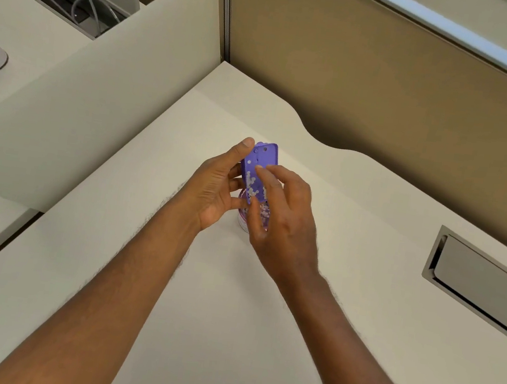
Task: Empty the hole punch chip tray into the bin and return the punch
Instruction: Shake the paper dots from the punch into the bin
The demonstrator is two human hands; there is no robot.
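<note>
Two bare forearms reach forward over the pale surface; left hand grips the purple punch from its left side, thumb up near the top end; punch held upright above the surface, underside toward the camera, white chips scattered over it; right hand closed on the punch's lower right part, forefinger on the underside; small container just below the hands, mostly hidden; closed cable hatch at right; tan partition beyond; open cable tray far left.
</note>
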